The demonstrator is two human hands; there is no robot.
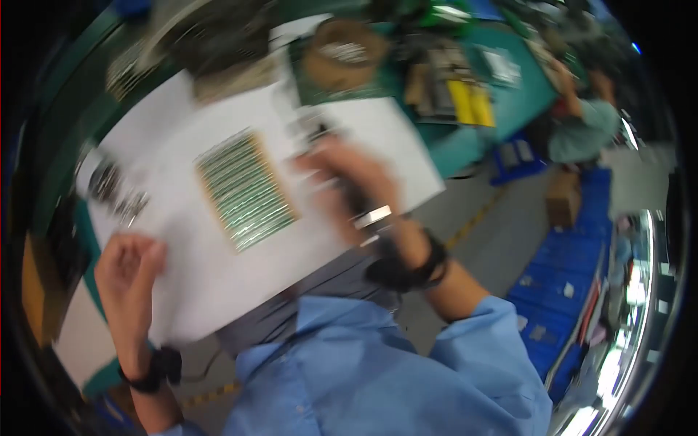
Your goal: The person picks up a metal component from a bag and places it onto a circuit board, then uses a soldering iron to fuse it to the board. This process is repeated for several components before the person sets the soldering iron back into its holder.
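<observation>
A green circuit board panel (251, 192) with many parallel strips and tan edges lies on white paper (211, 283) in front of me. My right hand (356, 178), smeared by motion, is to the right of the panel. Its fingers are wrapped round a dark handle with a silver band (374, 216); the exact kind is unclear. My left hand (131, 265) hovers by the paper's left edge, its fingers curled in, and whatever they may pinch is hidden. Just beyond it sit small shiny metal parts (134, 208) and a round dark-and-silver container (104, 180).
A brown round tray (345, 54) with silvery pieces stands at the back. Yellow-handled tools (469, 102) rest on the green table to the right. Blue crates (560, 291) and a cardboard box (563, 199) line the floor, and another person (585, 131) sits at the far right.
</observation>
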